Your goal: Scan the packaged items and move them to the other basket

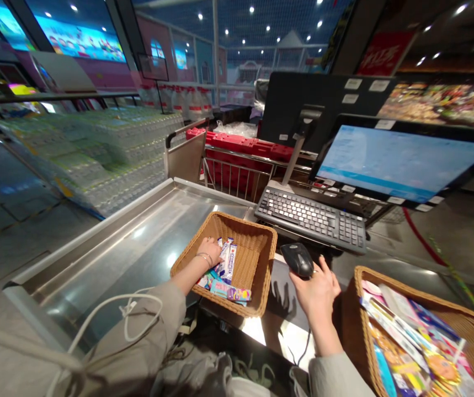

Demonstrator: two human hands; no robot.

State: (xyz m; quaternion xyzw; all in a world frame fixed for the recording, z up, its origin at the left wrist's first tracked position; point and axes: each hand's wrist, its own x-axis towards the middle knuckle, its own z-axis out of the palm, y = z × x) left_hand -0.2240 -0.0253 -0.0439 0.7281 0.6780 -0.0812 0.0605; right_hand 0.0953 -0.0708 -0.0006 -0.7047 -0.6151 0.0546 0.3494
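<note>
My left hand (209,251) reaches into a brown wicker basket (265,264). Its fingers are bent and bunched against several white-and-blue wrapped snack bars (229,262); the fingertips are partly hidden, so what they pinch cannot be made out. Along the basket's near side lie pastel blue and purple snack packets (237,293). Wrapped round a black handheld barcode scanner (298,259), my right hand (318,289) holds it above the counter, between that basket and a second one. The scanner's cable hangs below the hand.
At the right stands a second wicker basket (358,275) with many colourful packets. Behind the scanner are a black keyboard (313,218) and a lit monitor (402,160). The metal counter (137,237) has a raised edge. A white cable (112,300) crosses my left sleeve.
</note>
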